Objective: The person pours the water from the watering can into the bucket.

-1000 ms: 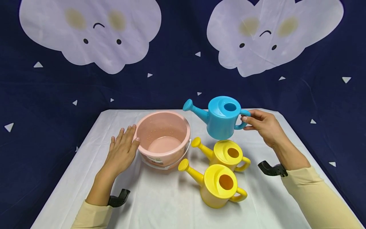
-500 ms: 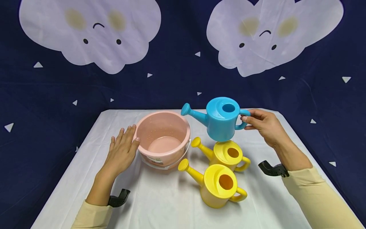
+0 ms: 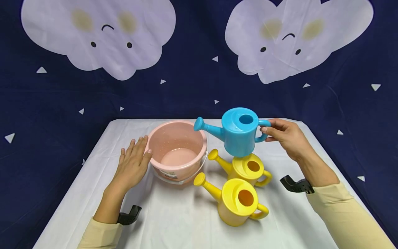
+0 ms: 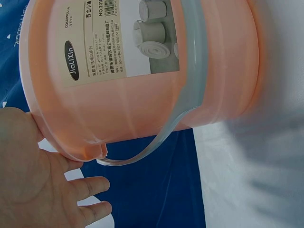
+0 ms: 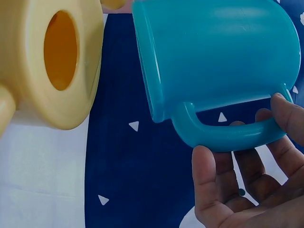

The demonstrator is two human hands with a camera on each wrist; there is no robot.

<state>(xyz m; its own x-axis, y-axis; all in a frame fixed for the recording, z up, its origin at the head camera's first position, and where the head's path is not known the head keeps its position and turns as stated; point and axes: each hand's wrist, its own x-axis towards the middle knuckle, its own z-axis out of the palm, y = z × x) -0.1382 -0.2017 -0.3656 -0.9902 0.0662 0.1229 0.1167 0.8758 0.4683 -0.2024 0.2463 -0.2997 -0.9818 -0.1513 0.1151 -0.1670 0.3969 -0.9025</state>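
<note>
A light blue watering can (image 3: 238, 138) hangs in the air at the table's back, held by its handle in my right hand (image 3: 289, 138). The fingers and thumb curl around that handle in the right wrist view. Its spout points left, with the sprinkler head close to the right rim of a pink bucket (image 3: 202, 137). Water lies at the bucket's bottom. My left hand (image 3: 132, 166) rests with straight fingers against the bucket's left rim. A yellow watering can (image 3: 248, 162) stands just below the blue one in the head view, and a second yellow watering can (image 3: 231, 211) stands nearer me.
A white cloth covers the table (image 3: 174, 221). Behind it hangs a dark blue curtain (image 3: 192, 69) with clouds and small triangles. The bucket's pale handle (image 4: 190, 90) hangs down over its labelled front. Both yellow spouts point left toward the bucket.
The blue watering can has shifted left and a little lower, its sprinkler head dipping toward the bucket's rim. My right hand has moved only slightly. The left hand and bucket have stayed in place.
</note>
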